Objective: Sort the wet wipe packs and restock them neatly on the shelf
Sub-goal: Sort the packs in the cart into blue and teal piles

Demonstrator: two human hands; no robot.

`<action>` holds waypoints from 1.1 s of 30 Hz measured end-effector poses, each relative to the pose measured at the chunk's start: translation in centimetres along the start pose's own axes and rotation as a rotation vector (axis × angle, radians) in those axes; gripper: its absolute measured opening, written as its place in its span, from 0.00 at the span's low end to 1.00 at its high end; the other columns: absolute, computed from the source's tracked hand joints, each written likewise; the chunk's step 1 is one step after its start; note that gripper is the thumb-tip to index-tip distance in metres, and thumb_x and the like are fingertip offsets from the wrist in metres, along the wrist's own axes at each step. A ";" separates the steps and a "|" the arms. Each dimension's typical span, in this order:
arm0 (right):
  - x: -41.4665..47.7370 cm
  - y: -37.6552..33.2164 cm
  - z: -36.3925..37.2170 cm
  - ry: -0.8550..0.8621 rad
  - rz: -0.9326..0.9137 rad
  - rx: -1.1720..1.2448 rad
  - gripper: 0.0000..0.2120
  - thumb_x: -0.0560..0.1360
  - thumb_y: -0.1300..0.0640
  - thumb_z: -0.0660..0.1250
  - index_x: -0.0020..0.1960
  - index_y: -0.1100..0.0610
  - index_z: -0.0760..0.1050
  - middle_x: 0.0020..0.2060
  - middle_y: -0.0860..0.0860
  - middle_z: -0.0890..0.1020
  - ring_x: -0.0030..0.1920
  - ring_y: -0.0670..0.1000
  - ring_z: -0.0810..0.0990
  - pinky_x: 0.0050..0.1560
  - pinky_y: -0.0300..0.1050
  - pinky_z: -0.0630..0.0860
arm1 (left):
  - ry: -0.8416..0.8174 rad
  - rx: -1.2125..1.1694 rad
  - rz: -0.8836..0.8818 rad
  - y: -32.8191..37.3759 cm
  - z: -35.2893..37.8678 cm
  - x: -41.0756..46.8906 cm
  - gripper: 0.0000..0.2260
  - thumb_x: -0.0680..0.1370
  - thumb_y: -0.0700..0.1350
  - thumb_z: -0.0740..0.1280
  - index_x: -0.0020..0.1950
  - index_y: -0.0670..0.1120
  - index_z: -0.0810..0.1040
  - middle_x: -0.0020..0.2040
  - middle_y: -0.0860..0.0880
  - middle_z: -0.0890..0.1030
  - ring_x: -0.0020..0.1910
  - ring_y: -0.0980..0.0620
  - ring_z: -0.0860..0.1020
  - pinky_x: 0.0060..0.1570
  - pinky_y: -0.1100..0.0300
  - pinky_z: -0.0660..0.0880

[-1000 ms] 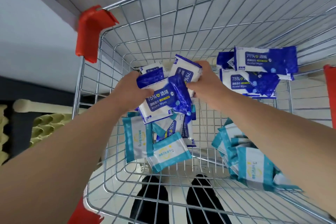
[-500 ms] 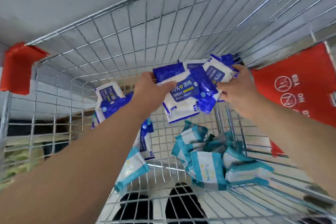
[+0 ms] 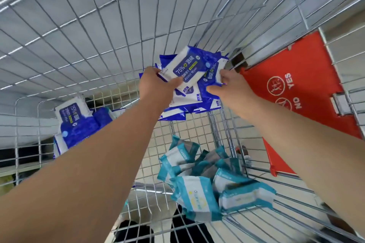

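Left grip [image 3: 156, 83] and right grip [image 3: 231, 88] are squeezing the blue packs [image 3: 189, 69] between curled fingers, carrying them rightward into the cart [image 3: 110, 31] corner, away from the teal packs [image 3: 207, 185]: sorting is advancing.

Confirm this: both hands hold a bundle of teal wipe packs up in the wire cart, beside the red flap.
Not quite: the bundle is dark blue, not teal. In the head view the left hand and right hand hold blue alcohol wipe packs up in the wire cart beside the red flap; the teal packs lie loose on the cart floor.
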State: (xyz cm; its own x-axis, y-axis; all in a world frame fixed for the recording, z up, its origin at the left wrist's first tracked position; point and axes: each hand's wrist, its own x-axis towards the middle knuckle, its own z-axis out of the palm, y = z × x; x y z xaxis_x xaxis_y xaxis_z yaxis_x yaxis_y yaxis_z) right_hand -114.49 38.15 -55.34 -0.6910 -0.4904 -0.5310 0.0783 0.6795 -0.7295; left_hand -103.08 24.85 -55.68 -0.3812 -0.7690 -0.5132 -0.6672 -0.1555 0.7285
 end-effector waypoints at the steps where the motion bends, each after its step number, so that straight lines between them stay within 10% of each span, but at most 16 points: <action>1: 0.1 0.1 0.0 -0.013 -0.007 -0.012 0.13 0.69 0.64 0.69 0.54 0.62 0.77 0.49 0.61 0.83 0.51 0.64 0.81 0.48 0.68 0.77 | 0.003 0.037 0.010 0.1 0.1 0.0 0.23 0.70 0.52 0.76 0.59 0.46 0.73 0.49 0.51 0.79 0.44 0.52 0.80 0.30 0.62 0.74; 6: -0.8 0.2 -0.1 0.018 -0.120 -0.294 0.18 0.74 0.60 0.67 0.64 0.60 0.73 0.60 0.56 0.77 0.61 0.57 0.75 0.60 0.43 0.71 | 0.015 0.193 0.121 -0.2 -0.6 -1.3 0.25 0.74 0.55 0.71 0.65 0.47 0.70 0.55 0.52 0.77 0.51 0.52 0.78 0.47 0.55 0.78; 17: -8.1 -5.3 6.7 0.016 -0.673 -0.671 0.20 0.76 0.60 0.66 0.66 0.63 0.72 0.63 0.58 0.76 0.63 0.59 0.74 0.62 0.44 0.65 | 0.100 0.795 0.508 -5.5 -14.3 -6.8 0.14 0.76 0.47 0.68 0.60 0.45 0.78 0.56 0.43 0.79 0.56 0.39 0.75 0.55 0.48 0.72; 33: -11.3 -1.4 22.8 -0.352 -0.554 -0.764 0.23 0.76 0.52 0.66 0.69 0.57 0.69 0.65 0.54 0.74 0.63 0.56 0.71 0.61 0.47 0.67 | -0.221 1.104 0.063 -20.2 -22.1 -6.7 0.31 0.71 0.49 0.74 0.67 0.44 0.62 0.60 0.42 0.73 0.58 0.42 0.75 0.56 0.48 0.74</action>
State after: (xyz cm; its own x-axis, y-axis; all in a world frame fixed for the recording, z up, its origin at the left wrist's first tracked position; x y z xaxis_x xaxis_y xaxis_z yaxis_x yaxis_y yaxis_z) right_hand -90.43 30.34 -58.16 -0.2290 -0.8929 -0.3876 -0.7567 0.4138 -0.5061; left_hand -72.93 19.41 -56.95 -0.4658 -0.6122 -0.6389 -0.8017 0.5976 0.0120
